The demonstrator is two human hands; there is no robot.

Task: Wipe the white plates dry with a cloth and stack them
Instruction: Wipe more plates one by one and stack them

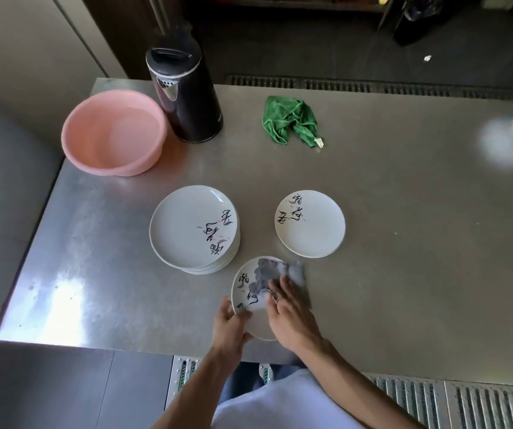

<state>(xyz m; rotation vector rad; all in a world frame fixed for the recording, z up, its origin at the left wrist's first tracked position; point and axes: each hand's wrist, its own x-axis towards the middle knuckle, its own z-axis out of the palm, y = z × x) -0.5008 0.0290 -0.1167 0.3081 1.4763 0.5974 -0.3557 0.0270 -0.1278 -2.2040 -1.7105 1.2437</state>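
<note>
Steel counter (403, 258), front edge: left hand (228, 329) grips plate (249, 317), flat right hand (290, 317) presses grey cloth (267, 269); tall stack (191, 227) likely unwiped, small stack (310, 224) done.

Held plate (256, 320): white with black calligraphy, nearest you, partly covered.
Grey cloth (269, 269): crumpled across its far right part.
Stack (187, 227): white plates, piled, left.
Lone plate (310, 227): flat, right of the Stack, apart.

I get one wide view, from the head camera: it sits close above the near edge of the surface (403, 274), facing forward and steeply down.
</note>
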